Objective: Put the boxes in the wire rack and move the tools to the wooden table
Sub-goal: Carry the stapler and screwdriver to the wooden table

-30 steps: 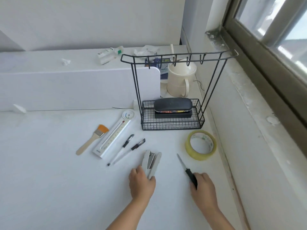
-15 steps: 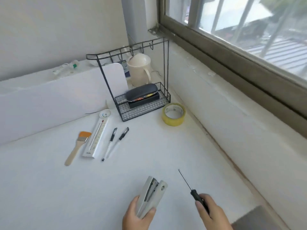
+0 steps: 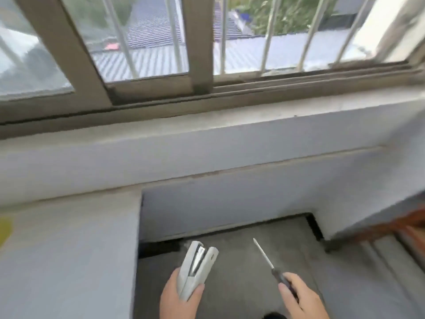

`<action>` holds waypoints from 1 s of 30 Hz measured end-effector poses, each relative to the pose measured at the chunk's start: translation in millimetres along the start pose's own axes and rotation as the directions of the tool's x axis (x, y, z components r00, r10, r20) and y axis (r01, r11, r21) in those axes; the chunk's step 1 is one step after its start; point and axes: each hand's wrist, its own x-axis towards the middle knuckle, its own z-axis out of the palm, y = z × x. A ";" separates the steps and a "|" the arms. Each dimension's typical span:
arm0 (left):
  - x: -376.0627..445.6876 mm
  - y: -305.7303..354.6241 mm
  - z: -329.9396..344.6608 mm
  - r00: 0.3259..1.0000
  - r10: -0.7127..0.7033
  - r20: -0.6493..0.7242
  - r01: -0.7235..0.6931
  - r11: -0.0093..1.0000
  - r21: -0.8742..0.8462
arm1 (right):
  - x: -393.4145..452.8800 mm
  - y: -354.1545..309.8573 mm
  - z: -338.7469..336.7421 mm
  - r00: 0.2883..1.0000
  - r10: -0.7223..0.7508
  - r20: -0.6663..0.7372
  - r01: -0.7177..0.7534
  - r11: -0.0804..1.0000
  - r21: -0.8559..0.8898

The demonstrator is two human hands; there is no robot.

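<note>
My left hand [image 3: 178, 298] grips a white stapler [image 3: 197, 265], its nose pointing up and away from me. My right hand [image 3: 301, 300] holds a screwdriver [image 3: 268, 261] by its black handle, the metal shaft pointing up and left. Both hands hover above the grey floor [image 3: 241, 249] in the gap past the white table's right edge [image 3: 135, 226]. A brown wooden edge [image 3: 391, 226] shows at the far right. The wire rack and the boxes are out of view.
A white wall and sill [image 3: 207, 143] run across the middle, under a barred window [image 3: 161, 42]. A sliver of the yellow tape roll [image 3: 4, 229] sits at the left border on the white table. The picture is blurred by motion.
The view has swung right, away from the white table and rack, toward the window and floor. Both hands kept hold of the stapler and screwdriver and carried them off the table.
</note>
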 end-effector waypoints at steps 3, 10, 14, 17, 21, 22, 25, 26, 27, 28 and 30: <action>-3.3 26.8 66.8 0.935 0.048 0.351 -0.076 0.995 0.069 | -19.9 47.5 -53.8 0.959 0.200 -0.202 -0.164 0.970 0.181; -73.8 136.1 268.3 0.864 0.132 0.486 -0.174 0.984 0.042 | -67.3 165.1 -184.6 0.796 0.455 -0.398 -0.302 0.870 0.391; -109.9 171.8 354.1 0.835 0.187 0.517 -0.223 0.975 0.009 | -97.1 220.4 -241.3 0.704 0.500 -0.504 -0.316 0.857 0.408; -119.5 193.7 393.8 0.770 0.238 0.592 -0.321 0.946 0.038 | -106.0 251.2 -265.9 0.589 0.575 -0.569 -0.313 0.811 0.495; -112.8 212.4 437.0 0.671 0.273 0.690 -0.447 0.891 0.082 | -96.0 269.0 -296.9 0.526 0.632 -0.570 -0.275 0.760 0.589; -106.0 219.0 450.0 0.653 0.287 0.701 -0.476 0.875 0.085 | -90.2 274.5 -305.8 0.527 0.630 -0.571 -0.271 0.761 0.590; -75.7 245.7 497.1 0.620 0.298 0.725 -0.537 0.835 0.116 | -54.0 290.3 -336.4 0.514 0.643 -0.568 -0.276 0.751 0.600; -65.9 258.8 514.3 0.608 0.306 0.733 -0.550 0.828 0.111 | -36.9 294.2 -349.0 0.495 0.645 -0.583 -0.270 0.751 0.602; -55.5 273.0 532.1 0.590 0.329 0.737 -0.571 0.816 0.093 | -17.7 298.1 -363.4 0.479 0.641 -0.600 -0.269 0.758 0.595; -45.5 288.4 550.4 0.566 0.374 0.735 -0.612 0.787 0.071 | 2.0 301.5 -378.4 0.471 0.627 -0.621 -0.270 0.772 0.575; -28.8 322.5 588.1 0.517 0.439 0.735 -0.676 0.736 0.035 | 43.3 304.3 -412.6 0.447 0.573 -0.687 -0.264 0.818 0.510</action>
